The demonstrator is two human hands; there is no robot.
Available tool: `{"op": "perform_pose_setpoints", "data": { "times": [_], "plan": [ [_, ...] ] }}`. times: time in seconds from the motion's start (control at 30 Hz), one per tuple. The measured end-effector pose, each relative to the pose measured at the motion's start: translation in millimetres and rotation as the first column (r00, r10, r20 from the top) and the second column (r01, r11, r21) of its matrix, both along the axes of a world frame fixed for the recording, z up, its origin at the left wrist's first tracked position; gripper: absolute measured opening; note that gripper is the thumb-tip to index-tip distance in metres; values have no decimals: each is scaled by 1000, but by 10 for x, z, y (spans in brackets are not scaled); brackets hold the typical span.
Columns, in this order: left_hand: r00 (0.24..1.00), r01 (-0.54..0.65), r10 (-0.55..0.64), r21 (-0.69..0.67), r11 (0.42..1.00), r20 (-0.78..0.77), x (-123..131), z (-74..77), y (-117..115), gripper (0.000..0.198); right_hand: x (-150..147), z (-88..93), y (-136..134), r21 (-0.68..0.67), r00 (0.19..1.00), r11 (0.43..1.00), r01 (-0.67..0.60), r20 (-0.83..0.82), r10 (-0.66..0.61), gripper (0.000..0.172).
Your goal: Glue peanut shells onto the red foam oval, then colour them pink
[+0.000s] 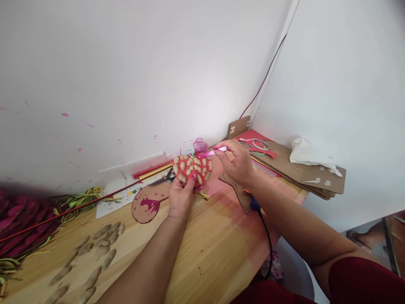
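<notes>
My left hand (pixel 181 195) is closed on the lower edge of a red heart-shaped piece (pixel 192 169) studded with several peanut shells, holding it up above the wooden table (pixel 202 249). My right hand (pixel 236 162) pinches a thin pink-handled brush (pixel 212 152) whose tip touches the heart's upper right edge. A small pink paint cup (pixel 200 146) stands just behind the heart, by the wall.
Loose peanut shells (pixel 95 253) lie at the near left. A round cardboard piece with pink paint (pixel 148 206), scissors (pixel 164 177), coloured strips, cardboard sheets (pixel 303 173), a white tissue (pixel 311 154) and a black cable (pixel 267 240) surround the hands. Magenta and green strips (pixel 28 219) pile up far left.
</notes>
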State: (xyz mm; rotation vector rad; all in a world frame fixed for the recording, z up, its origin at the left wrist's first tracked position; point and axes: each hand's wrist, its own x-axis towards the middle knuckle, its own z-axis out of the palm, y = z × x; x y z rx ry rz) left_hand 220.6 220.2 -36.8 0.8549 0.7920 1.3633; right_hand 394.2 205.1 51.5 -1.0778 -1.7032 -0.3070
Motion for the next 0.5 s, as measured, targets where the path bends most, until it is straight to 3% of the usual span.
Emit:
{"op": "perform_pose_setpoints", "data": {
  "times": [0.5],
  "plan": [
    [999,8,-7,-31,999,36,-12,38,-7,50,21,-13,32,-4,1000,1000,-3,-13,3,6]
  ]
}}
